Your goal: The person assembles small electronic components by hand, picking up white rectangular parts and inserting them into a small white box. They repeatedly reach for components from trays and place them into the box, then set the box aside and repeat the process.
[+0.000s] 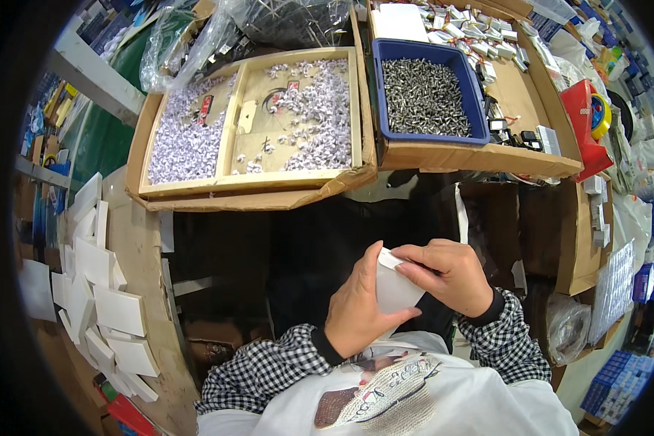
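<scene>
A flat white rectangular case (pixel 398 291) is held upright over my lap. My left hand (pixel 360 304) grips it from the left side, with the thumb across its lower part and fingers along its edge. At its top end, my right hand (pixel 450 272) pinches with thumb and index finger; whether a small part sits between those fingertips is hidden. Nearest in front of my hands is a wooden tray (pixel 229 131) with two compartments, both holding many small pale pieces. Beside it, a blue bin (pixel 432 138) contains many small metal screw-like parts.
Similar flat white cases (pixel 120 312) lie heaped on a board at the left. Behind the blue bin, a cardboard box (pixel 527 91) holds small white wired parts. A red tape dispenser (pixel 585 131) stands to the right. Clear plastic bags (pixel 189 47) lie behind the tray.
</scene>
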`<state>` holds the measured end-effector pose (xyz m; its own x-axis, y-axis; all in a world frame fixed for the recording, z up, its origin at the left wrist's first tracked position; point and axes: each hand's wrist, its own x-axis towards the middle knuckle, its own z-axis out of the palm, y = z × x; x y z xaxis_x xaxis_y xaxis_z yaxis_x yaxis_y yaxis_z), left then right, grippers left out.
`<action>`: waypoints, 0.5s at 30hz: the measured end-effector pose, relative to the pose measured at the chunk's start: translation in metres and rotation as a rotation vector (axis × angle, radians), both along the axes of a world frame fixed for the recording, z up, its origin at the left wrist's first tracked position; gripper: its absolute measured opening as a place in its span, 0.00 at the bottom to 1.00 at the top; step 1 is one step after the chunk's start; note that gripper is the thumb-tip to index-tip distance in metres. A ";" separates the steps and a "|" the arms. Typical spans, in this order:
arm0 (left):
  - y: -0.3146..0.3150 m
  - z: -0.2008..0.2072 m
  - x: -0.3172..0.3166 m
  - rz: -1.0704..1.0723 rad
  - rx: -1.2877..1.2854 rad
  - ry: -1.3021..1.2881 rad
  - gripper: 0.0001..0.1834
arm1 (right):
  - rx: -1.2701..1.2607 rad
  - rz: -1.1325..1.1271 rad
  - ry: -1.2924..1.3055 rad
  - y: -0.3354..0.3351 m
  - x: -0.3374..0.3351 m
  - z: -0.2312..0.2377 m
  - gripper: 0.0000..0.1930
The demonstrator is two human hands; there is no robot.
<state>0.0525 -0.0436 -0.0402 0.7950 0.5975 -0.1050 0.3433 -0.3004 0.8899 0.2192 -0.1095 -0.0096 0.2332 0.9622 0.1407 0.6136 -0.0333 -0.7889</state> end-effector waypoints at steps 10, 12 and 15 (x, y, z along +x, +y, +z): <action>-0.009 0.007 0.004 0.029 0.113 0.005 0.54 | -0.037 -0.086 -0.047 -0.007 -0.002 0.011 0.09; -0.010 0.007 0.003 0.033 0.124 -0.001 0.54 | -0.066 -0.091 -0.070 -0.007 -0.003 0.012 0.08; -0.010 0.008 0.002 0.044 0.130 0.000 0.54 | 0.007 -0.036 -0.114 -0.005 -0.003 0.013 0.08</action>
<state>0.0549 -0.0535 -0.0324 0.7676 0.6405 -0.0244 0.3585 -0.3975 0.8447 0.2157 -0.1148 0.0038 0.2499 0.9524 0.1749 0.6979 -0.0519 -0.7143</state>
